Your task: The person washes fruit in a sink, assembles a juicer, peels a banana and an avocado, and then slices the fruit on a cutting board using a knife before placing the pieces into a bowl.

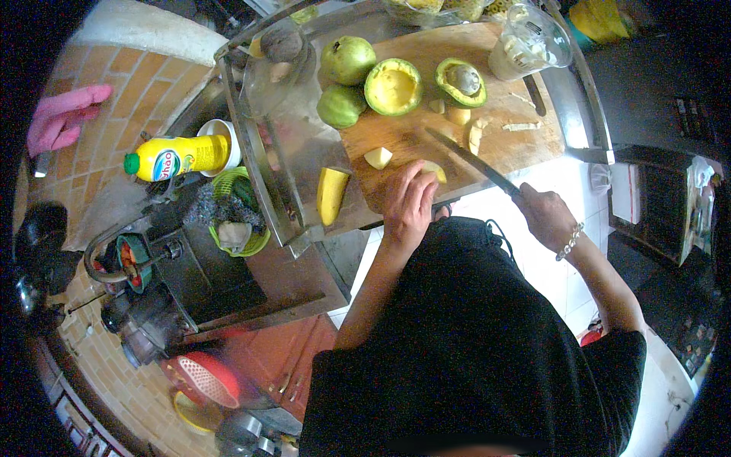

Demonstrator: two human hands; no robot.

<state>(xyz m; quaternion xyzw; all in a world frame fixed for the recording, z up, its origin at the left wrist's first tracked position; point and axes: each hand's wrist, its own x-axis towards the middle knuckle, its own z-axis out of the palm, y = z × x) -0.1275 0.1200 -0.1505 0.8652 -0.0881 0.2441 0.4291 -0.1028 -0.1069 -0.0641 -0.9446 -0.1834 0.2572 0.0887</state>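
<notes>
My right hand (545, 217) grips the handle of a kitchen knife (474, 161), its blade angled over the wooden cutting board (514, 148). At the board's near edge, the fingers of my left hand (408, 197) close on a pale yellow fruit piece (435, 171), partly hidden by them. Nearby lie a pale chunk (378, 158) and a curved peel strip (475, 136). Farther back are a hollowed avocado half (394, 87) and another half with its pit (461, 83). Left of the board lies a cut banana piece with skin (332, 197).
Two whole green fruits (347, 60) sit behind. A clear jug (528, 48) with pale pieces stands on the board's far right. On the left are a yellow bottle (183, 157), a green basket (257, 243) and a sink (223, 280) with a faucet (94, 263).
</notes>
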